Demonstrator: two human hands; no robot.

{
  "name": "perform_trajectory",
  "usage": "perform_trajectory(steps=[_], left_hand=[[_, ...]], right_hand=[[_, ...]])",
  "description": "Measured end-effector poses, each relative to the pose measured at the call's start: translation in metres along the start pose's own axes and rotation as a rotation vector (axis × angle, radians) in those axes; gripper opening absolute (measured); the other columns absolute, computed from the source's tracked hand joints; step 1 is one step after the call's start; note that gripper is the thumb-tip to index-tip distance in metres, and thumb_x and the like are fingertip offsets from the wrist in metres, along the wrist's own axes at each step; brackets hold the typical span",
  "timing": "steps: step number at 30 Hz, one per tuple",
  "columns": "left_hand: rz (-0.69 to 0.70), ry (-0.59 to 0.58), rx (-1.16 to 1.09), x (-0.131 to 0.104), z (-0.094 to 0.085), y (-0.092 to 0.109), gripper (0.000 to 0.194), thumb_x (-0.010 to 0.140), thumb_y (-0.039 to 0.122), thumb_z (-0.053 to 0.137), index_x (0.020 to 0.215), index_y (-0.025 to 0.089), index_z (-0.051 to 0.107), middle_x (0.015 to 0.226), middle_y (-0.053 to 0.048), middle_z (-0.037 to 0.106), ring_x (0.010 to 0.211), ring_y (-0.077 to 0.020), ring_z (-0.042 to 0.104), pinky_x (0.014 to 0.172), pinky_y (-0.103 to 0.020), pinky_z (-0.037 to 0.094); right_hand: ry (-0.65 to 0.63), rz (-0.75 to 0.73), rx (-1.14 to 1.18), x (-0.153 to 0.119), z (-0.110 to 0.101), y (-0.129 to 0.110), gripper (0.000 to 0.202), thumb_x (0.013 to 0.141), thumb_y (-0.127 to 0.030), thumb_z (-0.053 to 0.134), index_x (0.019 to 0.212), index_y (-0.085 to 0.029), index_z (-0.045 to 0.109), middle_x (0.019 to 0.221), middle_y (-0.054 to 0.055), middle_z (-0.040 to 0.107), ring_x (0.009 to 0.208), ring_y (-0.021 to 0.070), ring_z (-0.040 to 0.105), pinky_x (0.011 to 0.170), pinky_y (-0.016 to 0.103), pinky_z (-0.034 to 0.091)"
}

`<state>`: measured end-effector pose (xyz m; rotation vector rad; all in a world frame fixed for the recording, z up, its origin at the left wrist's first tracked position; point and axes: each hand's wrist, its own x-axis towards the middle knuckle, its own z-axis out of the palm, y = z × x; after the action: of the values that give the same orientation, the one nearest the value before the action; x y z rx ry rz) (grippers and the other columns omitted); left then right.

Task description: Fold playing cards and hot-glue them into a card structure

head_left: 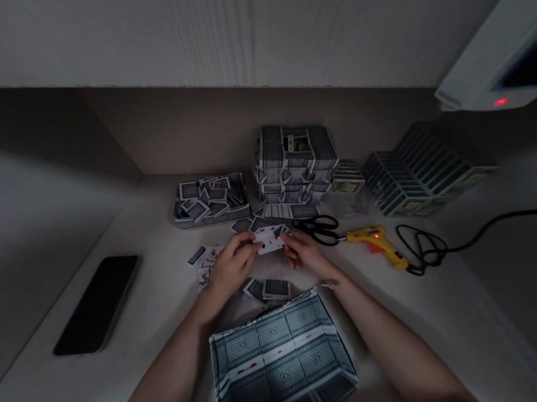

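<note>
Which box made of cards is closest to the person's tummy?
The blue-grey box between the forearms; the box of loose cards and the stacked boxes stand farther back.

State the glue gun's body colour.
The glue gun is yellow, as the head view shows.

Phone left; glue gun right, near scissors; box behind, apparently holding loose cards.

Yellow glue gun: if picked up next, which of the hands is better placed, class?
Probably the right hand: it is nearer the yellow glue gun. The left hand is farther away, beyond the held playing cards.
</note>
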<state>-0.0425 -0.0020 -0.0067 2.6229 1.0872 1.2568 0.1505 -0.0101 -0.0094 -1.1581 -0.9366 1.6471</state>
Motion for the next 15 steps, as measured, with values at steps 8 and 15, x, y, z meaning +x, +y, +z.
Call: perform_trajectory(steps=[8, 15], left_hand=[[0.022, 0.008, -0.01, -0.0011, 0.0006, 0.0027, 0.017, 0.081, 0.012, 0.049, 0.091, 0.02, 0.061, 0.101, -0.005, 0.056, 0.093, -0.0127, 0.055, 0.081, -0.026, 0.049], [0.013, 0.02, -0.037, 0.001, -0.0009, 0.0073, 0.016, 0.082, 0.013, 0.049, 0.088, 0.02, 0.062, 0.099, -0.005, 0.058, 0.093, -0.0123, 0.056, 0.081, -0.025, 0.049]], right_hand=[[-0.037, -0.011, 0.009, 0.0006, -0.0006, 0.0022, 0.02, 0.069, -0.038, 0.047, 0.062, -0.022, 0.038, 0.038, -0.011, 0.034, 0.028, 0.0083, 0.041, 0.028, 0.02, 0.026], [-0.044, -0.035, 0.01, -0.0016, -0.0001, 0.0012, 0.02, 0.07, -0.037, 0.047, 0.063, -0.021, 0.037, 0.04, -0.011, 0.035, 0.029, 0.0084, 0.042, 0.029, 0.02, 0.027]])
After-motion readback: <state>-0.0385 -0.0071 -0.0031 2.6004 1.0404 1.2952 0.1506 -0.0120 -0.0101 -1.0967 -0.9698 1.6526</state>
